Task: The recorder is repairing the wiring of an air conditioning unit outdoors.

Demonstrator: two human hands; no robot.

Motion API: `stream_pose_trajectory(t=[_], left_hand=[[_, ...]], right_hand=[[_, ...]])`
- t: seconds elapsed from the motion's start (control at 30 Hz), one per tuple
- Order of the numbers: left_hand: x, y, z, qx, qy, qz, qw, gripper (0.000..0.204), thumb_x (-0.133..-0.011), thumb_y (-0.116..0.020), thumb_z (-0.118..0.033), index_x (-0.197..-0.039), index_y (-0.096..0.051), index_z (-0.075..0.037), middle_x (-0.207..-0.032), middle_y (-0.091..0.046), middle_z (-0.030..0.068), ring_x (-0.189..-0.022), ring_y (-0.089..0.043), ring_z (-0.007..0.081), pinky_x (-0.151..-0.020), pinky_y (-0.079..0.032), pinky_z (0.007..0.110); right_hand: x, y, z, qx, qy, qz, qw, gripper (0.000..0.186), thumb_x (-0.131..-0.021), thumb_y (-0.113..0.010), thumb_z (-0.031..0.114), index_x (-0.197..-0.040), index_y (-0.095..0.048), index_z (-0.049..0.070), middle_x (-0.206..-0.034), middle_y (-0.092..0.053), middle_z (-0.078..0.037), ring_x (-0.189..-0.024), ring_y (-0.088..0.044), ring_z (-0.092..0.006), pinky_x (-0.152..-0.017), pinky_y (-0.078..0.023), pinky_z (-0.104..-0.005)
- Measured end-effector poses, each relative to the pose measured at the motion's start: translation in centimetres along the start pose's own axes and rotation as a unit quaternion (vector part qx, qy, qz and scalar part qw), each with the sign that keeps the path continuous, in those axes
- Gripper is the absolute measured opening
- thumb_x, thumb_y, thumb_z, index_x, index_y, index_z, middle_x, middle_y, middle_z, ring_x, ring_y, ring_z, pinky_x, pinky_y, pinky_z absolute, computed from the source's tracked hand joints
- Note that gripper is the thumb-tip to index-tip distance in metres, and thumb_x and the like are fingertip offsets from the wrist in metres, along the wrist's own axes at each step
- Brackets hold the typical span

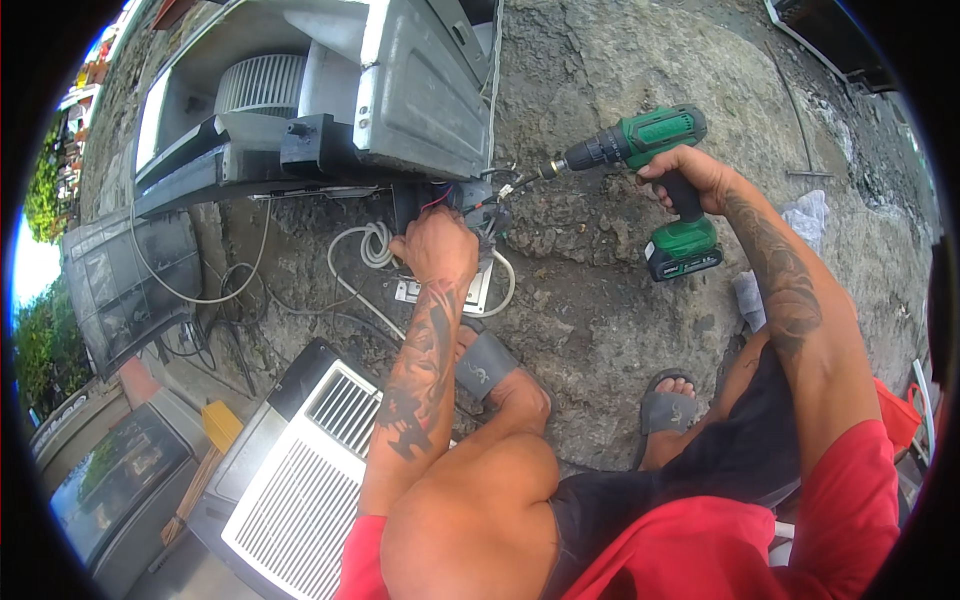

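My right hand (690, 178) is closed round the grip of a green and black cordless drill (660, 138), which points left. The drill's long bit reaches toward a small grey metal part with thin wires, beneath the edge of an opened window air conditioner (430, 110). My left hand (440, 248) is at that part, its fingers curled; what they grip is hidden behind the hand. A coiled white power cord (372, 248) lies just left of it. Below the left hand sits a white panel (478, 290) with slots. Whether the bit touches a screw cannot be made out.
A white louvred front grille (300, 500) lies at the lower left, beside my left leg. A grey plastic panel (135, 280) leans further left, with loose cables near it. A parked vehicle (120, 490) shows at far left. White cloths (805, 218) lie on the rough ground at right.
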State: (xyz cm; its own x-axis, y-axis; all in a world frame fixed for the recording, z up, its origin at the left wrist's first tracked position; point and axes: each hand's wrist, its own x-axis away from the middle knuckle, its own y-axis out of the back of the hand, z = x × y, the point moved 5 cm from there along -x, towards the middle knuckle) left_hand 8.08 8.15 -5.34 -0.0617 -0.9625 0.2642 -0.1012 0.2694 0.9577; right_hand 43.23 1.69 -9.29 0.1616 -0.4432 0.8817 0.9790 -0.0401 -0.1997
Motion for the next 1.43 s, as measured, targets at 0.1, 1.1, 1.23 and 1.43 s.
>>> stream_pose_trajectory(t=[0.1, 1.1, 1.23, 1.43], left_hand=[[-0.1, 0.1, -0.6, -0.021, 0.013, 0.02, 0.999, 0.022, -0.089, -0.059, -0.02, -0.099, -0.075, -0.01, -0.105, -0.072, 0.0117, -0.107, -0.063, 0.0317, -0.094, -0.033, 0.049], [0.7, -0.1, 1.4, 0.037, -0.078, -0.009, 0.996, 0.025, -0.081, -0.067, -0.022, -0.1, -0.074, -0.007, -0.112, -0.067, 0.0114, -0.111, -0.051, 0.0334, -0.093, -0.031, 0.049], [0.8, -2.4, 3.8, 0.143, -0.131, 0.015, 0.981, 0.045, -0.087, -0.067, -0.03, -0.126, -0.06, -0.009, -0.123, -0.064, 0.0108, -0.117, -0.054, 0.0311, -0.098, -0.034, 0.048], [2.5, -1.3, 5.6, 0.029, -0.173, -0.117, 0.978, 0.035, -0.093, -0.057, -0.02, -0.126, -0.064, -0.011, -0.117, -0.07, 0.0104, -0.118, -0.06, 0.0334, -0.102, -0.04, 0.055]], right_hand=[[1.7, -0.6, 1.8, 0.029, 0.039, -0.033, 0.998, 0.02, -0.08, -0.075, 0.024, -0.091, -0.068, 0.008, -0.064, -0.06, -0.001, -0.052, -0.055, -0.0118, -0.05, -0.046, -0.0268], [17.1, -24.1, 15.3, 0.683, 0.258, -0.1, 0.676, 0.036, -0.078, -0.08, 0.036, -0.103, -0.072, 0.01, -0.094, -0.073, -0.015, -0.093, -0.069, -0.0356, -0.082, -0.055, -0.0431], [17.0, -28.0, 15.5, 0.755, 0.2, -0.06, 0.621, 0.027, -0.079, -0.075, 0.028, -0.1, -0.074, 0.011, -0.094, -0.073, -0.014, -0.092, -0.071, -0.0332, -0.082, -0.057, -0.0424], [18.3, -32.2, 17.2, 0.802, 0.19, -0.074, 0.562, 0.026, -0.074, -0.071, 0.016, -0.097, -0.075, 0.005, -0.091, -0.073, -0.017, -0.09, -0.072, -0.0323, -0.082, -0.058, -0.0407]])
